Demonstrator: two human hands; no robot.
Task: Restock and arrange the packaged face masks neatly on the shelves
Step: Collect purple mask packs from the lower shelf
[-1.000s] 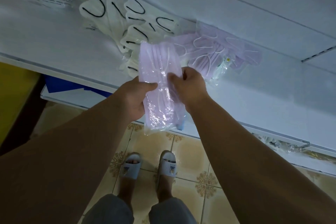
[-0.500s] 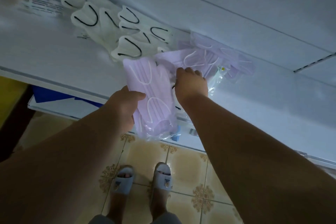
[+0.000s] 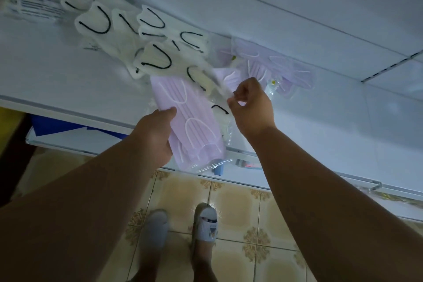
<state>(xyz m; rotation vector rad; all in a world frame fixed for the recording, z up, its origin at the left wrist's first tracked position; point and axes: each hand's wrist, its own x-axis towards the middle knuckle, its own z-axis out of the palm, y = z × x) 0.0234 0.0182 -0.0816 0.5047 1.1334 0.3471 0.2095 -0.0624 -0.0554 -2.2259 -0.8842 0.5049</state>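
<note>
The left hand (image 3: 153, 136) grips a lilac pack (image 3: 190, 121) at the shelf (image 3: 68, 84) edge, thumb on top, while the right hand (image 3: 250, 107) pinches a white pack (image 3: 206, 80) by its clear wrap, just right of the left thumb, with more lilac packs (image 3: 274, 68) beyond its fingers.

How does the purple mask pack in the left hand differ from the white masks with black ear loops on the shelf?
The clear-wrapped purple mask pack has white ear loops and pleats; the white masks with black ear loops look folded. The purple pack is gripped by the left hand over the shelf edge; the white masks lie scattered further back. Both are packaged.
</note>
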